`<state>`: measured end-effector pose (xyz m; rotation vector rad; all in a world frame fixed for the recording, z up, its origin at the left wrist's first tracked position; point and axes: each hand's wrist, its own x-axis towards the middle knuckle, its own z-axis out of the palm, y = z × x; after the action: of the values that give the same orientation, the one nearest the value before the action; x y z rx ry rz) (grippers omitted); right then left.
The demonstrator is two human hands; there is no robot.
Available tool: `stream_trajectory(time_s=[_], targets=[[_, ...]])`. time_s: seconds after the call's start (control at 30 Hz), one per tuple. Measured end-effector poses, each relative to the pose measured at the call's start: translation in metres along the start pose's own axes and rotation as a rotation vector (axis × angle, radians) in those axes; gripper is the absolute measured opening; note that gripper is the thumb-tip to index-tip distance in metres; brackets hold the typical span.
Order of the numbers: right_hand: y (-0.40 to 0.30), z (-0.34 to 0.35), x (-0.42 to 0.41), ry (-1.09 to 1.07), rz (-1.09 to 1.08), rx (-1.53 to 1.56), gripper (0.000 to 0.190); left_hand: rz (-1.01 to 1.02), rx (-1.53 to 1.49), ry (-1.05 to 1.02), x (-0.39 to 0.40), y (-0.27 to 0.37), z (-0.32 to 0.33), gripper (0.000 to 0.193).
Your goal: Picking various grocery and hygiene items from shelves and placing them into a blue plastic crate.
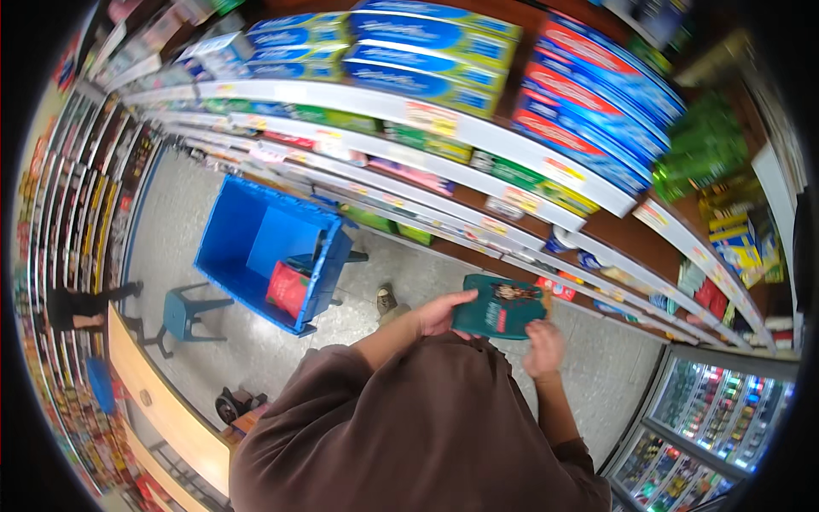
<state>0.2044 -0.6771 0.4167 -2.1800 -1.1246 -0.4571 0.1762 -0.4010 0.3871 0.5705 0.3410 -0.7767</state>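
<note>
A dark green printed packet point(492, 313) with a picture on its front is held before my body, above the floor. My left hand point(441, 313) grips its left edge, thumb on top. Beside the packet's lower right corner is my right hand point(544, 349), blurred, its fingertips at the edge; whether it grips cannot be told. To the left stands an open blue plastic crate point(224, 240), seen tilted in the view, with a red packet point(289, 288) inside.
Shelves of toothpaste boxes point(595, 96) and other goods run along the far side. A teal plastic stool point(182, 313) stands left, near a wooden counter point(166, 409). Another person point(70, 310) is at the far left. Glass-door coolers point(710, 409) stand at the lower right.
</note>
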Motion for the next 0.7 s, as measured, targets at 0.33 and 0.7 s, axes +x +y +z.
stream_trajectory(time_s=[0.33,0.7], targets=[[-0.134,0.199,0.166,-0.445,0.000,0.308,0.025,0.750,-0.132,0.921,-0.236,0.027,-0.226,0.029],[-0.171,0.261,0.186,-0.645,-0.004,0.357,0.014,0.504,0.215,1.530,-0.313,0.032,-0.366,0.033]])
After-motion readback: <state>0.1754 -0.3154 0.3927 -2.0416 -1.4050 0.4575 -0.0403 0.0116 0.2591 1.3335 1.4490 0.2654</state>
